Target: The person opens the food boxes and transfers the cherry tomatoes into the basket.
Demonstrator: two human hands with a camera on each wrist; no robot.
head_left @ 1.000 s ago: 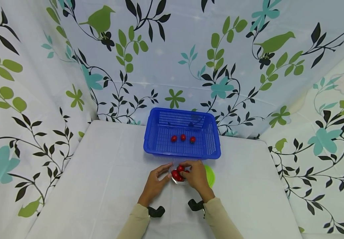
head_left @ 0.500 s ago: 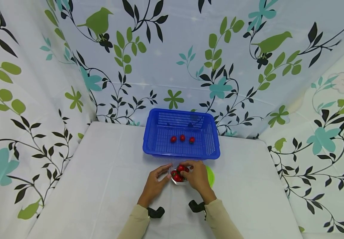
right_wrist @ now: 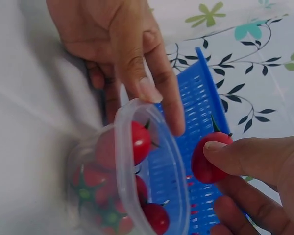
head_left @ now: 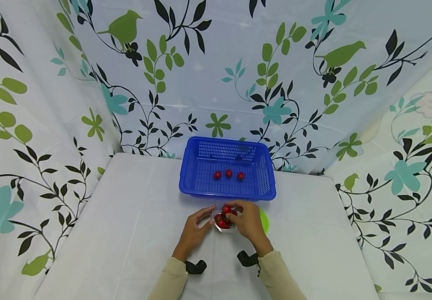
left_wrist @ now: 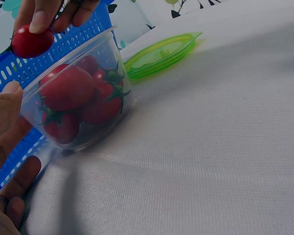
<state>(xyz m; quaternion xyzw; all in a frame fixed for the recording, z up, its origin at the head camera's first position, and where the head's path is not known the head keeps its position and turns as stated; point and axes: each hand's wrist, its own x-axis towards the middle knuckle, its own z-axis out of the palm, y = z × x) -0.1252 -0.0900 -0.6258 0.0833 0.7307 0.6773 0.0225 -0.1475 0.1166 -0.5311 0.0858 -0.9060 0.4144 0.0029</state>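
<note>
A clear plastic container holding several cherry tomatoes stands on the white-covered table. My left hand is at its left side. The left thumb meets the rim, and the fingers extend fairly straight along the outside. Over the container, my right hand pinches one cherry tomato between thumb and fingers. This tomato, green stem on, hangs above the rim in the left wrist view. Just beyond the container sits a blue plastic basket with three cherry tomatoes spaced in a row on its bottom.
A bright green lid lies on the table right of the container, partly hidden by my right hand in the head view. The white tablecloth stretches to both sides. A patterned curtain hangs behind the basket.
The right hand keeps a tomato over the container, which shifts slightly in its fingers. The tomatoes in the container show at changed angles. The left hand and basket stay nearly still.
</note>
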